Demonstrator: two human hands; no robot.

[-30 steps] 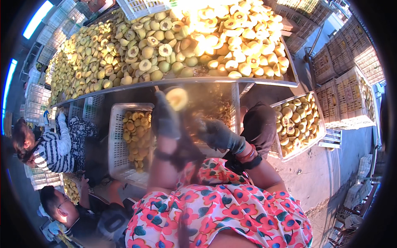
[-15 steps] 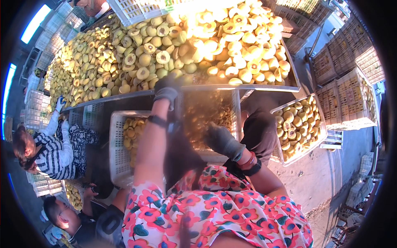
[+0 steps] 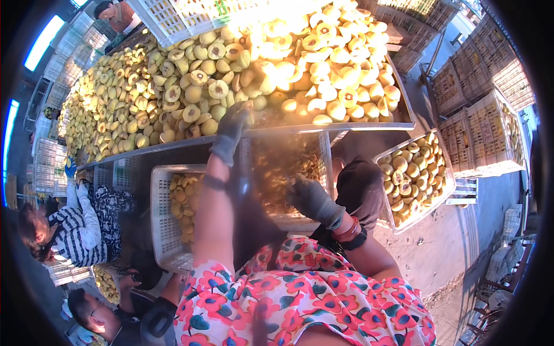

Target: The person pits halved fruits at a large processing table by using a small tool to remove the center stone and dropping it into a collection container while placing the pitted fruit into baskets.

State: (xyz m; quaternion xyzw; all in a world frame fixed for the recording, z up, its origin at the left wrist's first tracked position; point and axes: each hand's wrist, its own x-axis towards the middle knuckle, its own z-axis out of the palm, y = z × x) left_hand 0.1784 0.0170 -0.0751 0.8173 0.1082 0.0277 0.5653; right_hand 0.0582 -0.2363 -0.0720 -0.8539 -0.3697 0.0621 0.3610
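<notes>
My left hand (image 3: 232, 130), in a grey glove, reaches over the metal edge of a table heaped with halved yellow peaches (image 3: 190, 92). Its fingers are closed round a peach half (image 3: 247, 106), mostly covered by the glove. My right hand (image 3: 314, 199), gloved alike, is curled above a crate (image 3: 327, 167) between my knees. Something small shows at its fingertips, too blurred to name. Brownish bits, perhaps pits or scraps, lie in that crate (image 3: 283, 202).
Crates of peach halves stand on my left (image 3: 161, 219) and right (image 3: 447, 173). A white crate (image 3: 167, 23) sits on the pile. Stacked crates (image 3: 485, 135) rise at far right. Co-workers sit at left (image 3: 81, 230) and lower left (image 3: 104, 314); another person (image 3: 118, 17) is beyond the table.
My left hand has risen slightly and now shows more clearly at the table edge with its fingers on a peach half. The right hand stays over the crate, almost unmoved. The view has shifted slightly.
</notes>
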